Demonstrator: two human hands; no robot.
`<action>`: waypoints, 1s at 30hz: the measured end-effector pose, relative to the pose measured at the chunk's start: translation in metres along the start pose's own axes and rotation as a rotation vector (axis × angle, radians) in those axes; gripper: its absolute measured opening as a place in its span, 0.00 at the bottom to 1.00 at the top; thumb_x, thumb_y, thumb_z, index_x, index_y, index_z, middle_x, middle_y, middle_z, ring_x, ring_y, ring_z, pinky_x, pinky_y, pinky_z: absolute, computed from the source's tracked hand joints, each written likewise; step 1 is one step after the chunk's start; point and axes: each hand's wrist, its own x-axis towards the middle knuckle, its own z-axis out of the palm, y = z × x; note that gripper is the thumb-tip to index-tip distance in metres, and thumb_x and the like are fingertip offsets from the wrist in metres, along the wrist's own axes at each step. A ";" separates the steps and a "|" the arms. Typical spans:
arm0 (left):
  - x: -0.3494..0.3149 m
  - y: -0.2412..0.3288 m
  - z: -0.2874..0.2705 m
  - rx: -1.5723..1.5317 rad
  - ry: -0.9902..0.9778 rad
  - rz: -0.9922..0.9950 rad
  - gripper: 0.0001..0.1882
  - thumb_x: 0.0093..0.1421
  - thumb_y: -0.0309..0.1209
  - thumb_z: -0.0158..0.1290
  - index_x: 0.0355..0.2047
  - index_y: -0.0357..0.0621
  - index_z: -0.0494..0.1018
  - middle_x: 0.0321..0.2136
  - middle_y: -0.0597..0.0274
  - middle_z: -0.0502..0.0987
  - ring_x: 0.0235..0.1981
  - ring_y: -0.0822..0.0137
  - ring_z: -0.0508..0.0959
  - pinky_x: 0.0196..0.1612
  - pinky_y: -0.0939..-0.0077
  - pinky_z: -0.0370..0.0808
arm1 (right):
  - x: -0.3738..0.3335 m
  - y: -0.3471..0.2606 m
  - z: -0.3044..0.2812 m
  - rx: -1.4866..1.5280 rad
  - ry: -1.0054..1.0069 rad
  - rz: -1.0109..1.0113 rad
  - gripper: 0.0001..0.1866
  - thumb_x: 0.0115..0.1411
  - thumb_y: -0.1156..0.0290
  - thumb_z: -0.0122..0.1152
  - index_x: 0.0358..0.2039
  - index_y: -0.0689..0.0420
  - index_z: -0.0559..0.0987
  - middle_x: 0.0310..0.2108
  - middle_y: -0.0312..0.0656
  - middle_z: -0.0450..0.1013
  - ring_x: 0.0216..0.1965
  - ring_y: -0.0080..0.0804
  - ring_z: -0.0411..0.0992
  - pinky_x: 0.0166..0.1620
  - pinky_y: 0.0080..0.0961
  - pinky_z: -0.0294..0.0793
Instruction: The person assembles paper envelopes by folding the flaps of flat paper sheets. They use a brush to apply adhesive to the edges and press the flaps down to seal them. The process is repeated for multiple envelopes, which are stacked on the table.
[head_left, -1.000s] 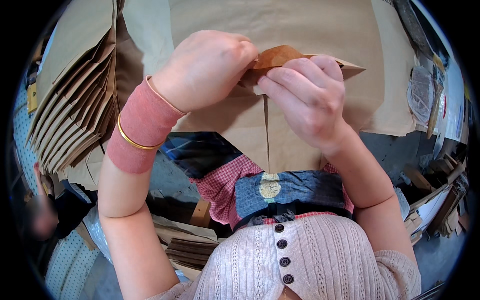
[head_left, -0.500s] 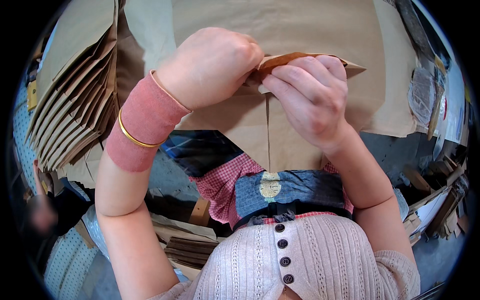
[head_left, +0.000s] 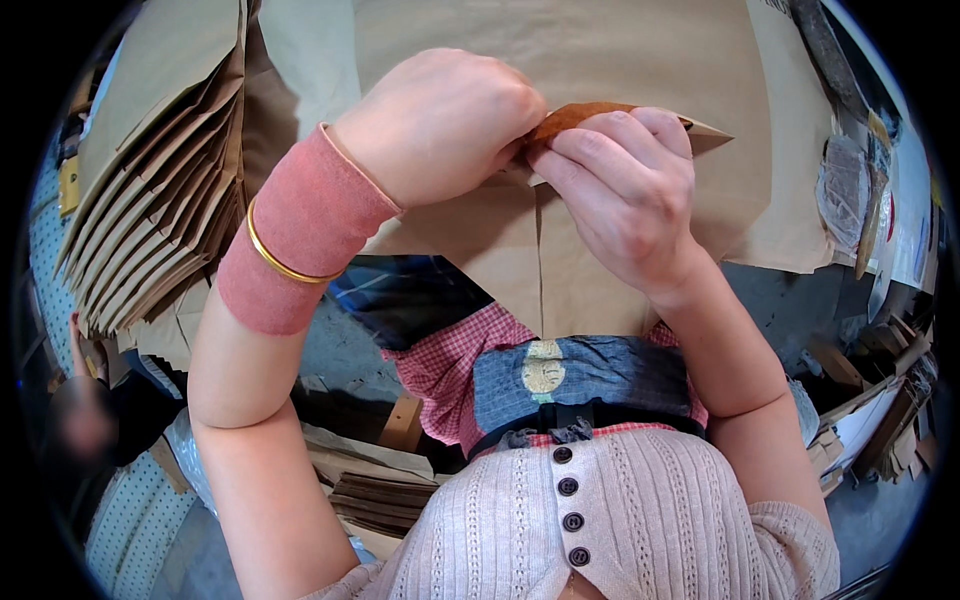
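Observation:
Both of my hands are closed on a brown paper bag (head_left: pixel 590 275) at the near edge of the work surface. My left hand (head_left: pixel 445 125) is curled into a fist at the left end of its raised, folded edge, and its fingertips are hidden. Just to the right, my right hand (head_left: pixel 630 190) pinches the same edge, with knuckles up. Between and behind the fingers, the bag's darker inner side shows. A lower part of the bag with a seam down it hangs toward my lap.
A fanned stack of folded brown paper bags (head_left: pixel 150 215) stands at the left. Tools and a clear plastic-wrapped item (head_left: pixel 842 190) lie along the right edge. More paper bundles (head_left: pixel 385 508) are below on the left. Another person (head_left: pixel 90 420) is at the far left.
My left hand has shifted slightly right, closer to my right hand, along the bag's folded edge. My right hand has stayed almost in place.

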 end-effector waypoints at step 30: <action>0.001 -0.008 -0.002 -0.069 -0.107 -0.034 0.04 0.49 0.23 0.56 0.27 0.38 0.76 0.25 0.54 0.75 0.29 0.49 0.76 0.33 0.62 0.74 | -0.004 -0.005 0.000 -0.001 0.019 0.011 0.04 0.42 0.71 0.64 0.22 0.53 0.79 0.24 0.30 0.70 0.29 0.24 0.70 0.37 0.26 0.66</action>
